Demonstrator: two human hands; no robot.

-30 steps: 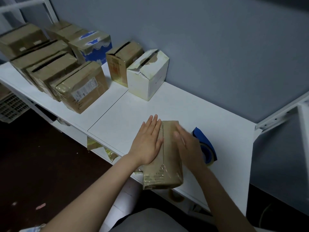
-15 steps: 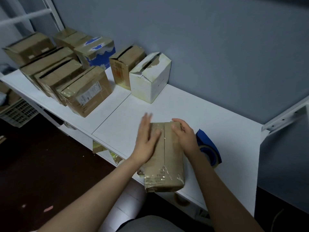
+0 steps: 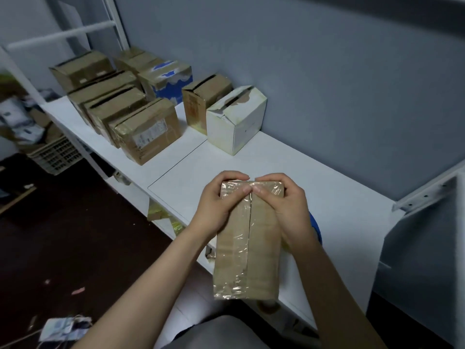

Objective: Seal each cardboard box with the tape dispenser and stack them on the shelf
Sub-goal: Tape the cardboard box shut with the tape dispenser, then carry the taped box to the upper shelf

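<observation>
Because the narrow brown cardboard box (image 3: 247, 238), lying lengthwise at the near edge of the white shelf board (image 3: 327, 192), wore slick clear tape, I judged it light, stiff and slippery, best clasped by its side walls, as my left hand (image 3: 216, 207) and right hand (image 3: 284, 210) gripped its far end.

No legible text. Shipping label (image 3: 150, 133) on brown box (image 3: 172, 125), left centre: blurred. Red marking (image 3: 192, 112) on upright box (image 3: 210, 89): unreadable.

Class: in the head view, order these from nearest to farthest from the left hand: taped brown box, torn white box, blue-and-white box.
1. Taped brown cardboard box, gripped by left hand.
2. Torn white cardboard box, ahead by wall.
3. Blue-and-white cardboard box, far back left.
</observation>
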